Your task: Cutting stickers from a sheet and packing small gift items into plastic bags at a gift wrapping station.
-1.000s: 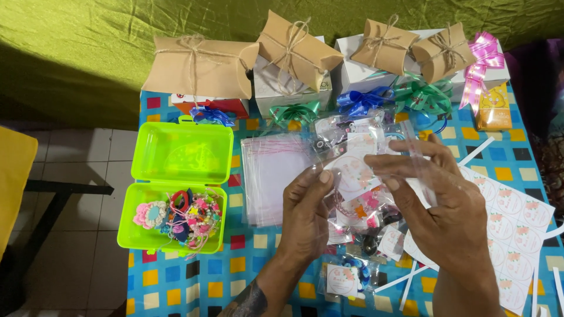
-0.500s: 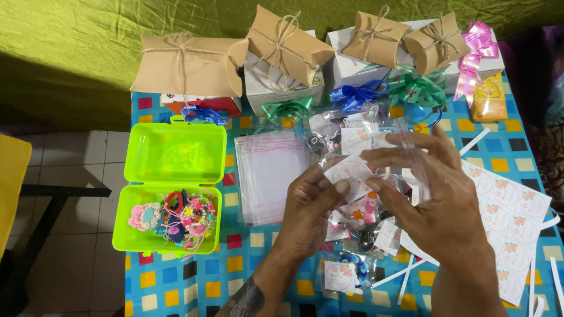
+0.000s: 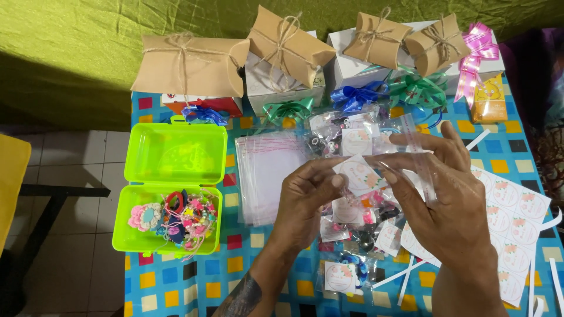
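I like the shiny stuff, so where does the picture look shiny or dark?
Head view: light glints off the clear bag held by the right hand and left hand; a dark shadow crosses the green cloth at left; nothing looks blurry.

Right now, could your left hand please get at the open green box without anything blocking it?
Probably yes: the open green box lies to the left of the left hand, with only flat clear bags between, though its fingers hold a small packet.
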